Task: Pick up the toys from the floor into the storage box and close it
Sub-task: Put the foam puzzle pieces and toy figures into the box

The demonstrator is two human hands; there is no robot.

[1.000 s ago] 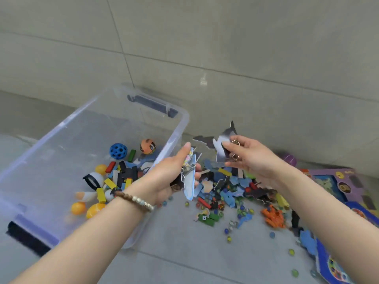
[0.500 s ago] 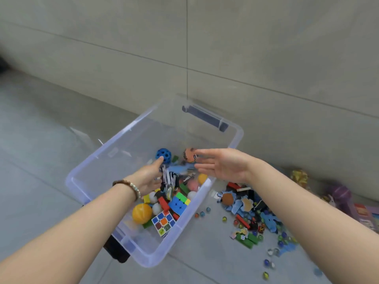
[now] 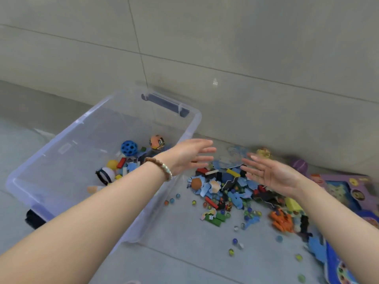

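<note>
A clear plastic storage box (image 3: 37, 165) with dark handles stands open on the floor at the left, holding balls, blocks and puzzle pieces. To its right a pile of toys (image 3: 229, 187) lies on the floor: blue puzzle pieces, coloured blocks, marbles. My left hand (image 3: 188, 154), with a bead bracelet on the wrist, hovers over the box's right rim, fingers straight and empty. Above the pile, my right hand (image 3: 270, 173) is spread flat, palm facing left, holding nothing.
A tiled wall (image 3: 225, 48) rises close behind the box and pile. Purple puzzle boards (image 3: 344, 189) lie at the right edge, and a purple ball (image 3: 300, 166) sits by the wall. Loose marbles (image 3: 233, 245) are scattered over the floor in front.
Both hands held puzzle pieces a second ago, released them in the box, and have since swung right toward the pile, empty. The view has shifted right too.
</note>
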